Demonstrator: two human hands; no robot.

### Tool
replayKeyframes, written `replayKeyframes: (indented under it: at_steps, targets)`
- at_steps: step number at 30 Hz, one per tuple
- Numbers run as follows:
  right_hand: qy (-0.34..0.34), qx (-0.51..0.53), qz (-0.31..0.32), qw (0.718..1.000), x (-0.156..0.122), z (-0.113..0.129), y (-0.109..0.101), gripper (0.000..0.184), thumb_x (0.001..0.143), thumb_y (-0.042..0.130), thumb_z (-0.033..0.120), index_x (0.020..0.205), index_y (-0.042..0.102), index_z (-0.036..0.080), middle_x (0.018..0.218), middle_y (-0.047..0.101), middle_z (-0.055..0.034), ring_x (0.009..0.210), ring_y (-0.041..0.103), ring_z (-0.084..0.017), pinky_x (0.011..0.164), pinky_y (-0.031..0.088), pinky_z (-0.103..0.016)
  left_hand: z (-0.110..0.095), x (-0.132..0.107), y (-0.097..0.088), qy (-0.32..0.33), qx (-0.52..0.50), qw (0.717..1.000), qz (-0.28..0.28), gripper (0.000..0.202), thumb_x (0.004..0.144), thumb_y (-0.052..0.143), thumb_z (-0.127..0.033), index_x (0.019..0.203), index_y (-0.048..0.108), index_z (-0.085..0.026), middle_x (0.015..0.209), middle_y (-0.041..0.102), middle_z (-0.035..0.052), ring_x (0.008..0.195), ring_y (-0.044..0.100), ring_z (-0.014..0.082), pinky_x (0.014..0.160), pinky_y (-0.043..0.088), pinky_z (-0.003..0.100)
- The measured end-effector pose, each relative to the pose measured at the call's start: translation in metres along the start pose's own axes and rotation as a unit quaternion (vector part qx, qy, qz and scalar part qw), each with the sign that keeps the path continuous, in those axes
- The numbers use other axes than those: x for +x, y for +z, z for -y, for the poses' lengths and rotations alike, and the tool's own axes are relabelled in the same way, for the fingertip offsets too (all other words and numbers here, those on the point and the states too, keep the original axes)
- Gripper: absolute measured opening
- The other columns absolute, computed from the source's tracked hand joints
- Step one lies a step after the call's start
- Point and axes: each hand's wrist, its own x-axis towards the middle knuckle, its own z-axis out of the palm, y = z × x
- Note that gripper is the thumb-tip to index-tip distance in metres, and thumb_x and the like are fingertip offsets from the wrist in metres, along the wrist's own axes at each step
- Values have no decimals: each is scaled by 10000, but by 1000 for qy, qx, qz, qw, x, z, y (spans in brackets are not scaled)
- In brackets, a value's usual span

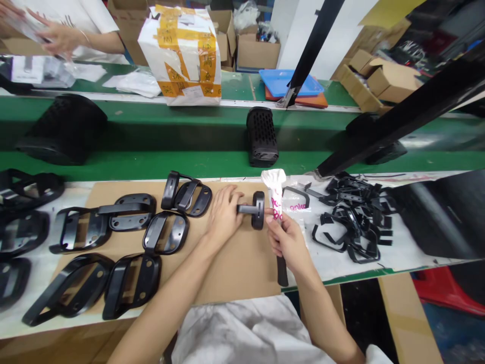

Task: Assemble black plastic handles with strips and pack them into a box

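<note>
My left hand (224, 215) has its fingers closed around one end of a black plastic part (258, 210), which stands on edge over the cardboard sheet (242, 268). In my right hand (288, 240) is a hammer (275, 194), its head and upper shaft wrapped in white with pink writing. The dark handle end sticks out below my fist, and the wrapped head points away from me. Hammer and black part are close together. Left of my left hand lie several black handle parts (165, 232). Right of the hammer is a pile of black brackets (350, 212).
Beyond the worktable runs a green conveyor (182, 164) carrying black perforated housings (262, 136). A taped white box (181, 55) and a blue tray (290, 82) stand on the far ledge. A slanted black post (316, 45) rises there. A co-worker's hands (60, 38) are at upper left.
</note>
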Motion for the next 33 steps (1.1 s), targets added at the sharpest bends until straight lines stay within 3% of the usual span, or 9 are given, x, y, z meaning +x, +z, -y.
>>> replayKeyframes:
  at_steps: [5, 9, 13, 17, 19, 22, 24, 29, 33]
  targets:
    - [4, -70, -51, 996, -21, -10, -22, 490, 921, 692, 652, 1180, 605, 246, 638, 430, 107, 411, 243, -48, 362, 172, -172, 0, 2, 2, -27, 2, 999, -22, 393, 914, 620, -150, 1306, 608, -156, 1498, 565, 185, 1443, 493, 360, 1259, 383, 536]
    - [43, -127, -24, 991, -35, -27, -42, 524, 941, 659, 685, 1190, 636, 224, 635, 441, 89, 423, 260, -62, 369, 195, -191, -1, 3, 1, -31, -3, 999, -21, 431, 902, 623, -141, 1330, 581, -163, 1484, 574, 181, 1428, 501, 360, 1246, 397, 545]
    - [42, -131, -44, 990, -43, -29, -37, 552, 946, 673, 682, 1251, 655, 223, 640, 453, 72, 450, 305, -79, 389, 230, -198, -3, 2, 1, -36, 4, 999, -18, 483, 867, 606, -88, 1339, 569, -184, 1485, 570, 166, 1436, 493, 361, 1233, 405, 549]
    - [-18, -86, -103, 991, -39, -30, -25, 493, 963, 626, 710, 1092, 652, 235, 634, 459, 69, 427, 277, -72, 370, 222, -204, -5, 2, 0, -36, 4, 999, -17, 490, 858, 609, -85, 1336, 562, -178, 1478, 573, 169, 1431, 490, 362, 1242, 389, 550]
    - [-3, -96, -68, 993, -32, -33, -24, 501, 954, 626, 719, 1058, 645, 230, 610, 453, 75, 408, 281, -72, 356, 233, -203, -5, 2, -1, -34, 1, 999, -15, 486, 858, 602, -84, 1334, 562, -170, 1474, 575, 175, 1436, 486, 359, 1255, 373, 549]
    - [82, -131, 19, 988, -24, -32, -31, 528, 919, 681, 703, 1131, 654, 220, 578, 449, 89, 394, 272, -71, 340, 224, -193, -6, 2, -2, -33, -3, 999, -14, 476, 859, 587, -79, 1327, 566, -164, 1482, 575, 174, 1449, 478, 352, 1271, 354, 543]
    - [94, -131, 15, 987, -26, -27, -34, 538, 909, 693, 698, 1151, 653, 219, 594, 464, 87, 394, 252, -60, 339, 198, -185, -6, 2, -3, -36, -5, 999, -14, 465, 854, 588, -78, 1311, 576, -163, 1481, 578, 173, 1452, 478, 351, 1273, 354, 539]
    - [-1, -102, -88, 991, -34, -24, -28, 489, 942, 642, 714, 967, 633, 226, 615, 466, 68, 399, 280, -57, 356, 218, -197, -6, 3, -3, -39, -1, 999, -11, 436, 858, 583, -81, 1284, 586, -171, 1486, 579, 179, 1470, 468, 353, 1270, 356, 556]
    - [48, -189, 8, 981, -26, -28, -30, 503, 946, 636, 716, 1024, 656, 219, 533, 448, 76, 388, 329, -90, 352, 258, -210, -6, 2, -4, -35, -2, 999, -13, 416, 867, 580, -84, 1277, 592, -159, 1473, 591, 179, 1453, 482, 348, 1272, 359, 535]
